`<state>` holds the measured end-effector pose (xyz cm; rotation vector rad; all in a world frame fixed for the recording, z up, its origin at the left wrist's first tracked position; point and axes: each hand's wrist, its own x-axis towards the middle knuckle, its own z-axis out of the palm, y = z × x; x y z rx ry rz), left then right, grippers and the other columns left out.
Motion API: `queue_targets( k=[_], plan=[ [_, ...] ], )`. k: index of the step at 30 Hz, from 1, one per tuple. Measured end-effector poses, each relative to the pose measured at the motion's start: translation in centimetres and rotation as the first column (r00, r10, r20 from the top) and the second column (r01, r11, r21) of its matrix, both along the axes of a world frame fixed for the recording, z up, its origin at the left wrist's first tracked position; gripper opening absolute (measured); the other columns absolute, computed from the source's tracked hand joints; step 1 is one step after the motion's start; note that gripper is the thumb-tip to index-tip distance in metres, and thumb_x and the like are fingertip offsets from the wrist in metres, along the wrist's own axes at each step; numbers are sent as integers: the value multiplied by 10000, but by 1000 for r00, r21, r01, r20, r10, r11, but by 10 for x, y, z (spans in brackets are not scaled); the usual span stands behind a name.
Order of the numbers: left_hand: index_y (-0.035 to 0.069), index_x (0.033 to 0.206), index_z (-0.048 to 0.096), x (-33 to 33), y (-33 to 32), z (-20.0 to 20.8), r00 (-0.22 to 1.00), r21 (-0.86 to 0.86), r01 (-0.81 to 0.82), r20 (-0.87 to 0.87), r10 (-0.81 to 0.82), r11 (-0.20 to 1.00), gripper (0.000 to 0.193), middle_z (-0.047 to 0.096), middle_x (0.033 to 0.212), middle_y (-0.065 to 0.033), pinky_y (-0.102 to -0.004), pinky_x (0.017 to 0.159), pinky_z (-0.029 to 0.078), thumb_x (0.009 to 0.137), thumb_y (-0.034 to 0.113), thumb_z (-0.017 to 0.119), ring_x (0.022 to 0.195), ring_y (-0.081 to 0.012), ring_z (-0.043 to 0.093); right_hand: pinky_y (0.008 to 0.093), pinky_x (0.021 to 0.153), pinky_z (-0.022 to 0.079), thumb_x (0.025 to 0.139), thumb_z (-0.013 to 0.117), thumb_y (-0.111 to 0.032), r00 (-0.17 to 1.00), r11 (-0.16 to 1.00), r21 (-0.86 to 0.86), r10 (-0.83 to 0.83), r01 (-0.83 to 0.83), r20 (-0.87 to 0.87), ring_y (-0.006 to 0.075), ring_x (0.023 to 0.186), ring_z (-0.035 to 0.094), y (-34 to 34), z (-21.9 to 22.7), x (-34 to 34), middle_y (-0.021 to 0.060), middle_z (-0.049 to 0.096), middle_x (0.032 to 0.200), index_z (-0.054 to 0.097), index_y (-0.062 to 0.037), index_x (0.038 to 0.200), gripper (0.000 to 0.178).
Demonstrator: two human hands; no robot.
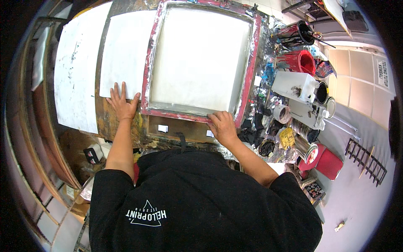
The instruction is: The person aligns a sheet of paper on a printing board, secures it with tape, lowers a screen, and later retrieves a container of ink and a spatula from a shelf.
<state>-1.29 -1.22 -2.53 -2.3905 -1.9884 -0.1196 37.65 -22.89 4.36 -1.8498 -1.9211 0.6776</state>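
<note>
A screen printing frame (147, 80) with red, paint-smeared edges and a pale mesh lies on the stained worktable. My right hand (223, 127) is closed over its near edge, toward the right corner, with the fingers curled on the rim. Just left of the frame lies a white sheet (126, 52). My left hand (121, 103) rests flat with spread fingers at the sheet's near edge, its thumb close to the frame's left side. Two small white tabs (163, 128) sit on the board in front of the frame. Whatever lies beneath the frame is hidden.
Another large white sheet (77, 67) lies farther left. Along the right side stand a black-stained bucket (296, 33), a red paint bucket (296, 61), a white rectangular container (294, 86), several cans and a yellow sponge (287, 137). A red stool (328, 164) stands beyond.
</note>
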Motion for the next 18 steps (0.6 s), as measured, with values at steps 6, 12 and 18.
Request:
queue_targets(
  k=[6,12,18],
  plan=[
    [280,1606,368,1,-1,3,998,-85,-3,-61,-2,996,913,244,1698,-69,-641,1257,38,873,788,561,1564,-364,175,452,927,435,805,771,-125,1000,1000,5,17,-17,-23,316,1060,556,2,7,3,105,620,1115,659,-81,1178,392],
    [263,1619,341,12,-6,8,999,2,-30,-16,30,1000,803,228,1703,-89,-639,1255,20,966,706,489,1572,-369,152,452,918,440,798,772,-124,1000,998,54,19,-18,-8,313,1042,567,0,-7,3,100,632,1096,667,-81,1175,394],
    [304,1619,340,20,-8,5,998,-14,50,47,-50,999,739,183,1721,-67,-650,1250,-7,986,642,516,1585,-367,95,443,888,450,792,778,-129,1000,998,55,16,-16,4,308,1017,577,4,-3,0,99,636,1073,678,-83,1164,388]
  ],
)
